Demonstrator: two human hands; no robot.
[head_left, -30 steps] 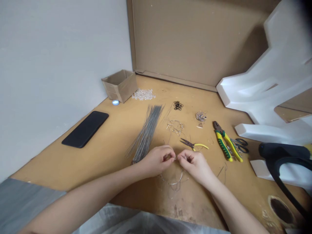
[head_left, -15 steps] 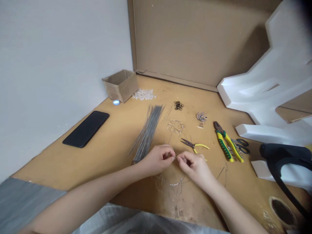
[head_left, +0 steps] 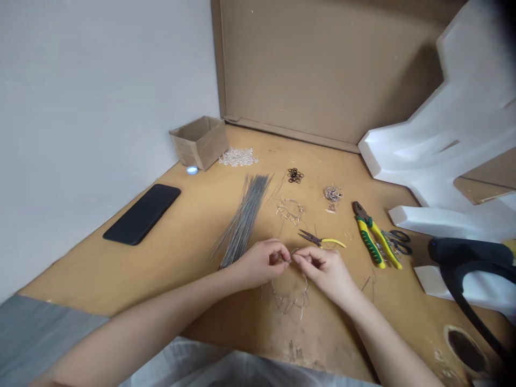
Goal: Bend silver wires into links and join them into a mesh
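Note:
A thin wire ring [head_left: 291, 299] with several loose wire ends hangs below my fingertips, over the near part of the table. My left hand [head_left: 269, 262] pinches it at its upper side, fingers closed. Close beside, my right hand [head_left: 322, 267] has thumb and forefinger pressed together on a fine wire at the same spot; the exact contact is too small to make out. Long-nose pliers [head_left: 318, 238] with yellow handles lie just beyond my right hand. Past my left wrist rests a bundle of straight grey wires [head_left: 246, 220].
Another wire ring [head_left: 291, 210], black rings [head_left: 295, 175] and a wire coil [head_left: 333, 193] lie further back. Right are green-yellow pliers [head_left: 373, 235] and scissors [head_left: 399, 241]. Left are a phone [head_left: 142, 214], a cardboard box [head_left: 200, 144] and clear beads [head_left: 238, 156]. White foam [head_left: 407, 145] borders the right.
The wire ring under my hands has swung and turned slightly, its loose ends shifting. My right hand has moved a little upward; my left hand is nearly still.

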